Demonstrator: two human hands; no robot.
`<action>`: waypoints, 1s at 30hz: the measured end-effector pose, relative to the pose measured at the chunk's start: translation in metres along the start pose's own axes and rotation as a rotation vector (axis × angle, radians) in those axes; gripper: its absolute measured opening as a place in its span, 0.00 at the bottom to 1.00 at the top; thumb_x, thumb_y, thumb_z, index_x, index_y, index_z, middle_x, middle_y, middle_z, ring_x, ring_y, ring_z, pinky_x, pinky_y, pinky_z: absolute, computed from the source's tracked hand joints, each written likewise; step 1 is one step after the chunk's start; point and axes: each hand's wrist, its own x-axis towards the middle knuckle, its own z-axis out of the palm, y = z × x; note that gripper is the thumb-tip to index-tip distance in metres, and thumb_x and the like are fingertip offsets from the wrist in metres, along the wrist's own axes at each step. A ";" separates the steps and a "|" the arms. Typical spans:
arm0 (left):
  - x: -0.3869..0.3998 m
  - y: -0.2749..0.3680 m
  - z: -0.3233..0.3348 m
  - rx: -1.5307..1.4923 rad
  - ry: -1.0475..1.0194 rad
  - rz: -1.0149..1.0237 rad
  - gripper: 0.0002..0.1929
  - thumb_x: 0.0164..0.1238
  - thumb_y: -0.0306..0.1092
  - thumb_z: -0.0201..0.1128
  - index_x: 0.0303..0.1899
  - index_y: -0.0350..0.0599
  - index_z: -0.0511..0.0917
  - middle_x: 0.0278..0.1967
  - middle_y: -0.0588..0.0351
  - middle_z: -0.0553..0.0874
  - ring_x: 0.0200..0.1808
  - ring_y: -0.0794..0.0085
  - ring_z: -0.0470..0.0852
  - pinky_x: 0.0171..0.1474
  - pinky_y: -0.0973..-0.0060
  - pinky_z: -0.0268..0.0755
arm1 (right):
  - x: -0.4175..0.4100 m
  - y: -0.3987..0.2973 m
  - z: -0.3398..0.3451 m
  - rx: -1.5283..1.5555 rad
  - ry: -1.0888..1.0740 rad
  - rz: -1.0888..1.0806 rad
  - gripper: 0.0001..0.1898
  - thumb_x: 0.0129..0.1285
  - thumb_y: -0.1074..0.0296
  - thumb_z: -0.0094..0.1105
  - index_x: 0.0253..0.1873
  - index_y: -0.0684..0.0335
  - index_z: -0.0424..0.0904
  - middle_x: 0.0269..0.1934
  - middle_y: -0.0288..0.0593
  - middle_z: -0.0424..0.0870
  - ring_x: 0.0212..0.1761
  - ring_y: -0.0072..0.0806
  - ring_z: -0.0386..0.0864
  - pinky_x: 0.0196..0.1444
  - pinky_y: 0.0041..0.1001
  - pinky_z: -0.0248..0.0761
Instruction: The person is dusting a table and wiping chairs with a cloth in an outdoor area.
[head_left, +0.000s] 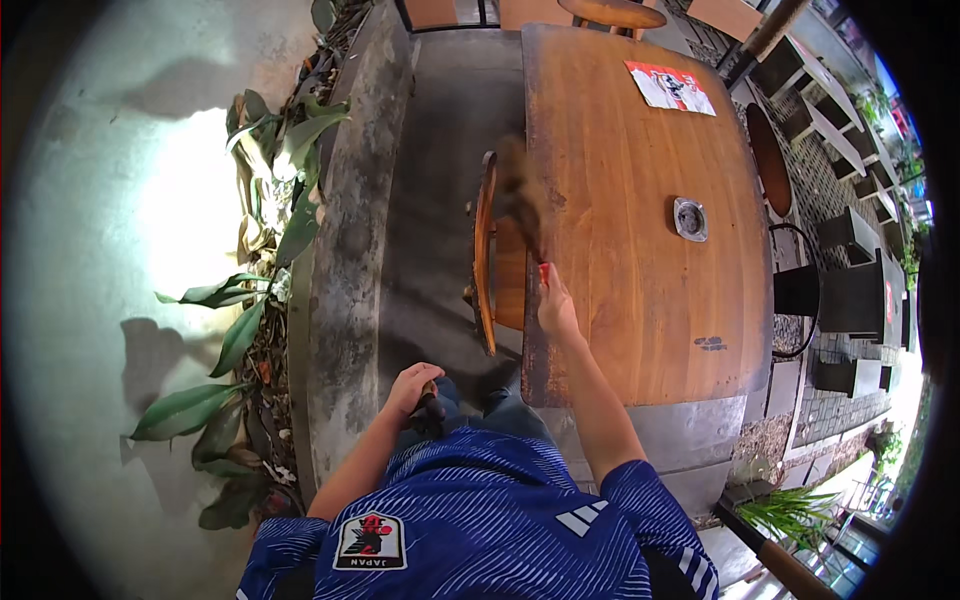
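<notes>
My right hand is closed around the red handle of a feather duster, whose brown head is blurred. The duster hangs over the left edge of a wooden table, beside a wooden chair. At my left side, near my thigh, my left hand grips a dark object that I cannot identify. A square metal ashtray lies on the table, with a red and white printed cloth or paper farther up.
A low concrete ledge and leafy plants run along the left by a wall. A black metal chair and a wooden seat stand at the table's right side. Another wooden seat is beyond its far edge.
</notes>
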 end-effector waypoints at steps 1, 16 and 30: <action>-0.001 0.005 -0.006 -0.002 0.005 -0.001 0.10 0.68 0.39 0.62 0.40 0.41 0.80 0.26 0.59 0.80 0.25 0.76 0.77 0.34 0.80 0.72 | -0.004 -0.014 -0.003 0.057 -0.025 0.171 0.29 0.71 0.69 0.45 0.75 0.64 0.49 0.56 0.68 0.74 0.56 0.63 0.73 0.57 0.47 0.68; 0.111 0.105 -0.141 0.159 -0.068 0.085 0.06 0.66 0.35 0.63 0.37 0.43 0.81 0.24 0.61 0.79 0.25 0.79 0.76 0.31 0.81 0.68 | 0.069 -0.036 0.010 0.203 0.090 0.552 0.27 0.73 0.64 0.51 0.74 0.50 0.59 0.35 0.40 0.80 0.27 0.22 0.77 0.27 0.26 0.72; 0.130 0.193 -0.225 0.258 -0.069 0.114 0.07 0.67 0.35 0.62 0.38 0.42 0.80 0.25 0.61 0.79 0.26 0.79 0.77 0.32 0.81 0.68 | 0.118 -0.054 0.054 -0.224 0.189 0.587 0.20 0.70 0.66 0.49 0.65 0.55 0.68 0.51 0.58 0.81 0.53 0.57 0.78 0.54 0.42 0.71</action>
